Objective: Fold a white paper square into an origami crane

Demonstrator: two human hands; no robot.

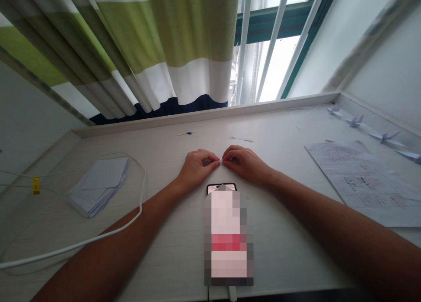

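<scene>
My left hand [198, 165] and my right hand [245, 161] meet over the middle of the white desk [164, 267], thumb and fingers pinched together on each. Between their fingertips a tiny whitish bit [221, 161] shows, too small to name. Just in front of the hands, nearer to me, lies a phone [226, 262], mostly covered by a pixelated patch. A thin white strip [242, 139] rests beyond my right hand. Farther left is a small thin piece with a blue middle [189, 133].
A pile of white paper [104, 175] lies left, with a white cable [98, 236] looping past it over my left forearm. Written sheets [365, 175] lie right. Several folded paper cranes [386, 137] line the right edge. Behind are a curtain [194, 30] and a barred window.
</scene>
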